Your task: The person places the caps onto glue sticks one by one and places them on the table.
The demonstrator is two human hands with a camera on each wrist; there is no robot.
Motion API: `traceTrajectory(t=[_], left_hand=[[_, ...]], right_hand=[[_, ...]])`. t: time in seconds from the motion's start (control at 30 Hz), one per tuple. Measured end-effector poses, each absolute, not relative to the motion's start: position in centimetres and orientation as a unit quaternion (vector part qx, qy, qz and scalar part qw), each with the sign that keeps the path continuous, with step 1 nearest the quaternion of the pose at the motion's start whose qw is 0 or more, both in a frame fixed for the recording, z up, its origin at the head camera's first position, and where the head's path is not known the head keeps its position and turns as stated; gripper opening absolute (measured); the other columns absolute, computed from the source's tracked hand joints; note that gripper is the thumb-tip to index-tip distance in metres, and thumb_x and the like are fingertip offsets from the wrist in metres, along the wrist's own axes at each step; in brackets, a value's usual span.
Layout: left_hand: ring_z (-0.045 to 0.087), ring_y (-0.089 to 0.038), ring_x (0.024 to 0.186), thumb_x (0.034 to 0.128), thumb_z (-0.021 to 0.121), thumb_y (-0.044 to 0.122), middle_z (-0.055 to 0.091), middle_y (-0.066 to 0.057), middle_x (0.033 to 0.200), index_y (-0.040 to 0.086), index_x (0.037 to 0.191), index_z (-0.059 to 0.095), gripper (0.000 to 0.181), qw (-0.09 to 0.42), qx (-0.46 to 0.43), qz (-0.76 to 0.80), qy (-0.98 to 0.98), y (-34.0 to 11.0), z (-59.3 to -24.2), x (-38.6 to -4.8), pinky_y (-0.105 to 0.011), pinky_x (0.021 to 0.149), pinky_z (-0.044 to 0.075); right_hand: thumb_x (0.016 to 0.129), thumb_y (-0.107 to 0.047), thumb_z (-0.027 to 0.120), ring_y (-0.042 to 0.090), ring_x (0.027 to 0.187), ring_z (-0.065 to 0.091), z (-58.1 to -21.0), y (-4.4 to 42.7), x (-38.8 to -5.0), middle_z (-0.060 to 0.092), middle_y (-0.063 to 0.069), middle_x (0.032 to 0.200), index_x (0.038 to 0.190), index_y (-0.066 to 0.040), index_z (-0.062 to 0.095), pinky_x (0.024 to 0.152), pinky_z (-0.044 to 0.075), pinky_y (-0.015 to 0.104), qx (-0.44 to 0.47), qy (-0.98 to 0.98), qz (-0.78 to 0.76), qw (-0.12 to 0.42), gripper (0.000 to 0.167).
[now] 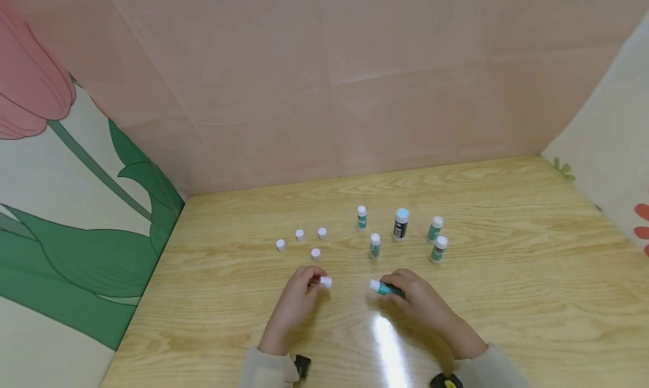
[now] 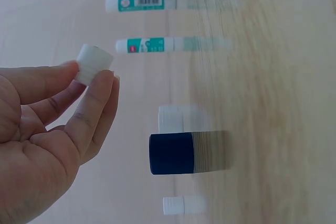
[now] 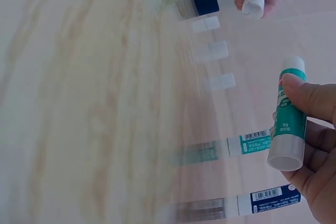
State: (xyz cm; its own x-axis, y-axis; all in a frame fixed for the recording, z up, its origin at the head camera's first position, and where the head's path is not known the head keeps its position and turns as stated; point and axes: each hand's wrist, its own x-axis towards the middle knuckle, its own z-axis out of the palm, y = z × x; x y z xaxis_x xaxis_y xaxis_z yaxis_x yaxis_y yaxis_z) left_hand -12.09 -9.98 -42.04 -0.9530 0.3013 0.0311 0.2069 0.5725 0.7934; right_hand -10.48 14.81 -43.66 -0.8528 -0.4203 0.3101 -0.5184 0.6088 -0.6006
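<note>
1. Governing relation: the white cap [image 1: 326, 282] is lying to the left of the green-labelled glue stick [image 1: 387, 288], with a gap separating them; they are not touching.
2. Long axis: the glue stick is running nearly crosswise, its white end pointing left, toward the cap. Whether that end is bare or covered cannot be told.
3. Left hand [image 1: 299, 298]: it is pinching the white cap between thumb and fingers. In the right wrist view, a round end of the cap is facing toward the stick's side.
4. Right hand [image 1: 418, 300]: it is gripping the glue stick along its body, leaving the white end protruding.
5. Loose caps: a front loose cap [image 1: 316, 255] is sitting on the worktop [image 1: 203, 315] just beyond the left hand, which is the nearer one. Three other loose caps [image 1: 300, 235] are resting farther back. A navy cap [image 2: 171, 153] is showing in both wrist views; which of the four it is cannot be determined.
6. Upright sticks: four green-labelled upright sticks [image 1: 374, 247] and a larger navy-labelled stick [image 1: 400, 226] are standing beyond the right hand, which is nearer to them.
7. Obstruction: the loose caps and upright sticks are all standing beyond the line joining cap and stick, so none appears to be blocking it.
</note>
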Motion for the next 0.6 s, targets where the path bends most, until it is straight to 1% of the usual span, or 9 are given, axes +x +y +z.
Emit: traceTrajectory(t=[0.27,0.6], left_hand=[[0.047,-0.017,0.087,0.0851,0.052,0.003,0.048,-0.003,0.093,0.002,0.100,0.055,0.015,0.060,0.150,0.453,0.877,-9.73,-42.07,-11.96,-0.027,0.072,0.044],[0.047,-0.017,0.087,0.0851,0.051,0.003,0.047,-0.002,0.092,0.002,0.100,0.055,0.015,0.066,0.150,0.462,0.871,-9.45,-42.10,-11.76,-0.028,0.073,0.045]], right_hand=[[0.074,-0.003,0.065,0.008,0.076,0.049,-43.38,14.66,-10.34,0.053,-0.004,0.087,0.095,-0.002,0.061,0.064,0.045,0.022,0.258,-0.895,0.359,0.052,0.022],[0.075,-0.006,0.065,0.007,0.074,0.048,-43.36,14.53,-10.22,0.052,-0.005,0.085,0.095,-0.001,0.061,0.064,0.045,0.022,0.257,-0.898,0.355,0.047,0.021]])
